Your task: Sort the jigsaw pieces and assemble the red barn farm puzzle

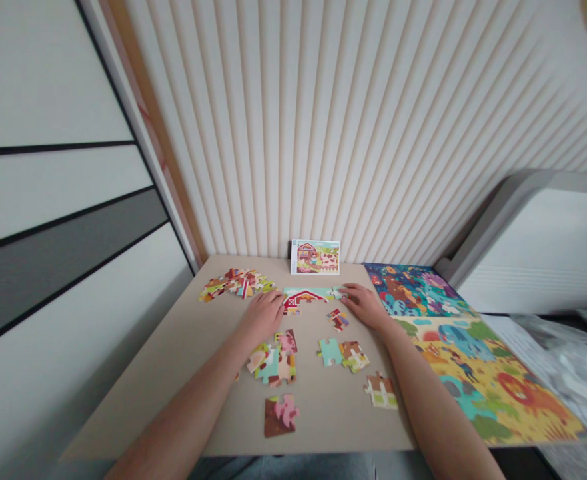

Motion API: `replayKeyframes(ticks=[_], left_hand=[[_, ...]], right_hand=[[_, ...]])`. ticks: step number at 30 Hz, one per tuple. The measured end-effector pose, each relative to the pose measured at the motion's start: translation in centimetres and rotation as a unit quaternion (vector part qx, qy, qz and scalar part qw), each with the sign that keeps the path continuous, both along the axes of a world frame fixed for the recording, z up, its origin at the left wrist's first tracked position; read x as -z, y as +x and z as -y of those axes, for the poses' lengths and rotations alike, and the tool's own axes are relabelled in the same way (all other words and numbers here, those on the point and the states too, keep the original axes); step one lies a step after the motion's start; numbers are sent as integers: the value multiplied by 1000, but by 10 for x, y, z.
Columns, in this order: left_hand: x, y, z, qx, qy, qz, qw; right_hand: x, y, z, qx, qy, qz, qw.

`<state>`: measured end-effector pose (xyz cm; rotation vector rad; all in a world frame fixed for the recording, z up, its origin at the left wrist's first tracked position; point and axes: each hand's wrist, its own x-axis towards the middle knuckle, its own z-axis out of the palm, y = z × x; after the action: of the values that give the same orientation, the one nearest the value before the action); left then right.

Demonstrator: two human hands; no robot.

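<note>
On table, barn puzzle, fingers either side

The strip carries a red barn with white trim against pale blue and green. A white border frames the card, with its red barn and brown-patched white cow. The pile mixes red, yellow, green and brown. Dark blue, teal and pink fill one puzzle; the lion puzzle is yellow with blue, green and orange-red. The table is beige, the wall off-white with tan stripes.
</note>
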<state>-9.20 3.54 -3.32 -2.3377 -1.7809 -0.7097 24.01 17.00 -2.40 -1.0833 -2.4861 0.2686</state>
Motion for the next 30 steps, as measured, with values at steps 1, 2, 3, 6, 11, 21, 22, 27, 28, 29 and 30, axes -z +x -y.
replayKeyframes(ticks=[1,2,3,6,11,21,22,27,28,29,30], left_hand=[[0,0,0,1,0,1,1000],[0,0,0,2,0,3,1000],[0,0,0,2,0,5,1000],[0,1,1,0,0,9,1000],[2,1,0,-6,-3,9,1000],[3,1,-1,-7,2,15,1000],[4,1,-1,-8,2,16,1000],[3,1,-1,-8,1,15,1000],[2,1,0,-7,1,13,1000],[2,1,0,-6,1,12,1000],[1,1,1,-4,0,10,1000]], right_hand=[[0,-1,0,1,4,12,1000],[0,-2,-1,2,10,25,1000],[0,-2,-1,2,16,38,999],[-3,-5,-1,-1,33,77,997],[-13,-10,6,-1,44,115,992],[-19,-17,16,21,36,142,989],[-19,-17,17,20,38,139,989],[-14,-14,17,20,31,86,996],[-13,-13,17,18,26,79,996],[-13,-12,16,18,23,75,997],[-13,-10,15,19,20,74,997]])
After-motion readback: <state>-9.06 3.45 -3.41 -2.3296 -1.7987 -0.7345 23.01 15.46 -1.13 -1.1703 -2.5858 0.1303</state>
